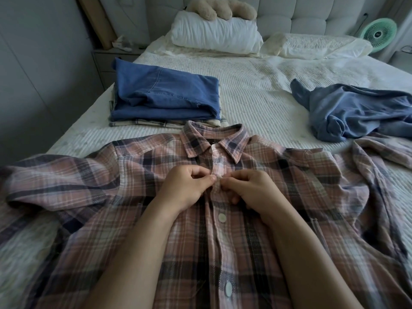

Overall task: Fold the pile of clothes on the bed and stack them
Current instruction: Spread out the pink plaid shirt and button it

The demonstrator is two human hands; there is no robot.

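A pink and navy plaid shirt [278, 197] lies spread front-up across the near part of the bed, collar pointing away from me, sleeves out to both sides. My left hand [187, 186] and my right hand [249, 188] meet at the button placket just below the collar, each pinching the fabric edge there. Two white buttons lower on the placket are fastened. A folded stack [165, 97] with blue denim on top sits beyond the shirt at the left. A crumpled blue garment [356, 110] lies unfolded at the right.
The bed [256, 85] has a white ribbed cover. Two pillows [216, 34] and a plush toy [220, 7] are at the headboard. A green fan [379, 34] stands at the far right, a nightstand [111, 59] at the far left.
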